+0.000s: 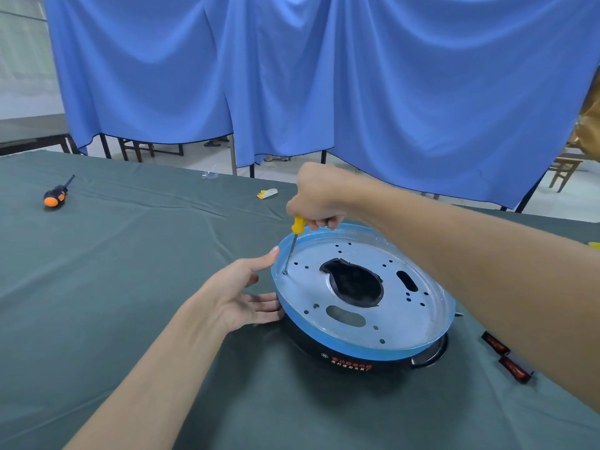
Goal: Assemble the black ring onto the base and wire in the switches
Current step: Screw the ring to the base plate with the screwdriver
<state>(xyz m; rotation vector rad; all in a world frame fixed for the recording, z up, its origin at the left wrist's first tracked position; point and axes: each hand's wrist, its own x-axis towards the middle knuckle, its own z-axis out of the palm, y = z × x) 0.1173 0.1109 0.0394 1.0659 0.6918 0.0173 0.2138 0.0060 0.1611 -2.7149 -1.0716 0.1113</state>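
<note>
Your right hand (319,196) is clamped on the yellow screwdriver (297,224), whose tip is down on the metal base (308,282) near its left edge. Your left hand (240,293) rests with straight fingers against the base's rim. The base sits on the black ring (357,362) on the table (130,254), and the red switches (516,372) lie near its right side.

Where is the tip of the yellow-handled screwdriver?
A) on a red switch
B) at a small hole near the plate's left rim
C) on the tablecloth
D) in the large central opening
B: the right hand holds the yellow-handled screwdriver with its tip at a small hole beside the left rim of the metal base plate.
</note>
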